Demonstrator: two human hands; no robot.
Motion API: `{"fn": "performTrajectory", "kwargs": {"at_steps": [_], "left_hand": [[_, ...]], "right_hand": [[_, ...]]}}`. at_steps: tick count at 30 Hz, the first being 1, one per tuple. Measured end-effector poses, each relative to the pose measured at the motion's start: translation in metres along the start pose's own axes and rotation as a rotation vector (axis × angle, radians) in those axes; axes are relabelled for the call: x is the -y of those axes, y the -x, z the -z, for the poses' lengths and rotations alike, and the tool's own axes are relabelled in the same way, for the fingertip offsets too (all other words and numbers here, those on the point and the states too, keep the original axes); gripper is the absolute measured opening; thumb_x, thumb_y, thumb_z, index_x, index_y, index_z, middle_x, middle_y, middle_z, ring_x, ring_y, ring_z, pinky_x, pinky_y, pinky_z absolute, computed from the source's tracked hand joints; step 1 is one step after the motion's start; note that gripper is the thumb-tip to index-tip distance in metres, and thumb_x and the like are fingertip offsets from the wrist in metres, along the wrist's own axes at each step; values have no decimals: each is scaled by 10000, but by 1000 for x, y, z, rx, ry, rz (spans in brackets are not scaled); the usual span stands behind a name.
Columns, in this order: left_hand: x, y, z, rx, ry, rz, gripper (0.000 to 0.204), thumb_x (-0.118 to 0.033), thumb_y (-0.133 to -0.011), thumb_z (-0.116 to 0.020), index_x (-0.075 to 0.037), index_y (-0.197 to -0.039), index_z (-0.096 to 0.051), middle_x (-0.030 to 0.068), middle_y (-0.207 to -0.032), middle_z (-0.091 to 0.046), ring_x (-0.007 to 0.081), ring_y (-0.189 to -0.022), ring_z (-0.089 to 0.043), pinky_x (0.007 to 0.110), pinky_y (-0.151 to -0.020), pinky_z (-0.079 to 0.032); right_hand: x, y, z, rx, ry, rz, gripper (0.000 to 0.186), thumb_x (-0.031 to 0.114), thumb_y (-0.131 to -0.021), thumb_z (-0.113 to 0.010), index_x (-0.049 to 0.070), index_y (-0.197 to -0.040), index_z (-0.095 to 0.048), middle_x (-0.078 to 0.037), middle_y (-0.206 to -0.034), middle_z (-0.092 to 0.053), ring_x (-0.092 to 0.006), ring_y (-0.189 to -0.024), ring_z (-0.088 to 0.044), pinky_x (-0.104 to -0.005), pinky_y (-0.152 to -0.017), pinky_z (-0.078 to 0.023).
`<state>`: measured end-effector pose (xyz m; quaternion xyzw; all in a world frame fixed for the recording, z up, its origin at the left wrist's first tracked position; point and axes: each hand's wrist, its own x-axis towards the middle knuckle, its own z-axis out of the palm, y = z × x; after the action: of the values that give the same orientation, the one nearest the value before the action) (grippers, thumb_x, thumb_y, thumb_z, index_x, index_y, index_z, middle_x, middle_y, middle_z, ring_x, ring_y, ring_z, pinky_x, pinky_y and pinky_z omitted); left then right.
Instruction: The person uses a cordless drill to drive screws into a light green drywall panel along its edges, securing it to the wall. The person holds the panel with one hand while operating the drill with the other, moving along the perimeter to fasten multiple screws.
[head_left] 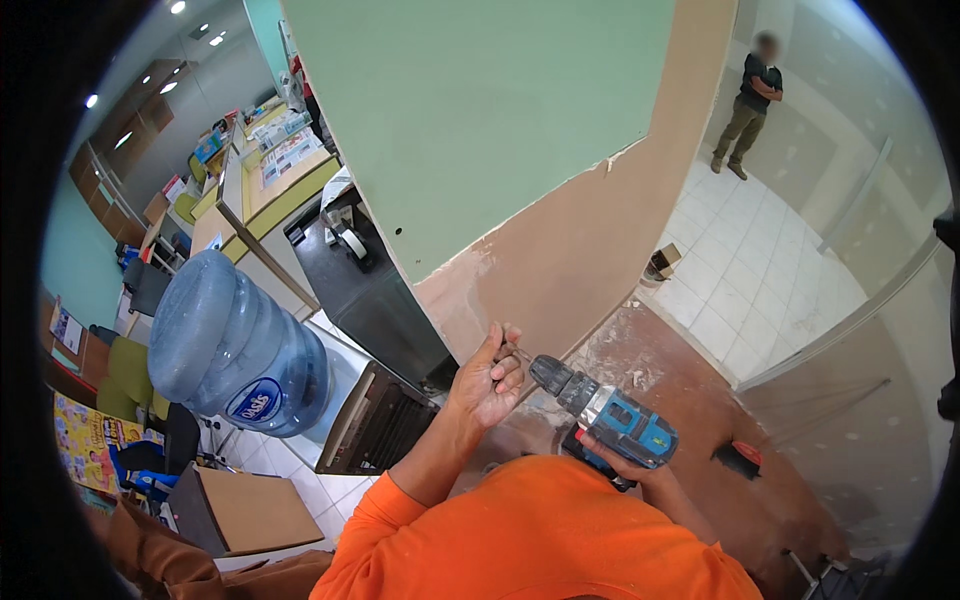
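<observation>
My right hand (622, 462) is wrapped round the grip of a blue and black cordless drill (625, 425), held low in front of my orange shirt. The drill lies on its side with its chuck pointing left toward my other hand. My left hand (488, 382) is raised at the chuck with its fingers curled, thumb and forefinger pinched on a thin drill bit (518, 352) at the front of the chuck. How far the bit sits in the jaws I cannot tell. Just beyond both hands stands a partition wall (570, 250) with a green painted area above bare brown board.
At left a blue water bottle (245, 340) sits on a dispenser, beside a dark cabinet (385, 300) and desks. Debris (625, 345) litters the brown floor. A red and black tool (740, 458) and a small open box (662, 262) lie right. A person (755, 100) stands far right.
</observation>
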<state>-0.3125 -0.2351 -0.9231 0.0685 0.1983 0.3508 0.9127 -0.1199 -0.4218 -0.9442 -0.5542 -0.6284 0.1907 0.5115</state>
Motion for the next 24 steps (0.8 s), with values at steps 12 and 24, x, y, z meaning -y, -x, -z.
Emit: {"fn": "performTrajectory", "kwargs": {"at_steps": [12, 24], "left_hand": [[4, -7, -2, -97, -113, -37, 282, -388, -997, -643, -110, -1038, -635, -7, -1066, -702, 44, -526, -434, 202, -448, -335], [23, -17, -18, -124, -373, -84, 434, -470, -932, -717, -88, -1079, -574, -15, -822, -502, 60, -560, -369, 209, -477, -278]], "right_hand": [[0, 0, -6, 30, 22, -87, 244, 185, -844, -836, 76, -1045, -749, -70, -991, -753, -225, -879, -721, -344, -738, -560], [4, -3, 5, -43, 34, -14, 226, 240, -826, -841, 89, -896, -687, -69, -816, -691, -230, -680, -672, -370, -586, -534]]}}
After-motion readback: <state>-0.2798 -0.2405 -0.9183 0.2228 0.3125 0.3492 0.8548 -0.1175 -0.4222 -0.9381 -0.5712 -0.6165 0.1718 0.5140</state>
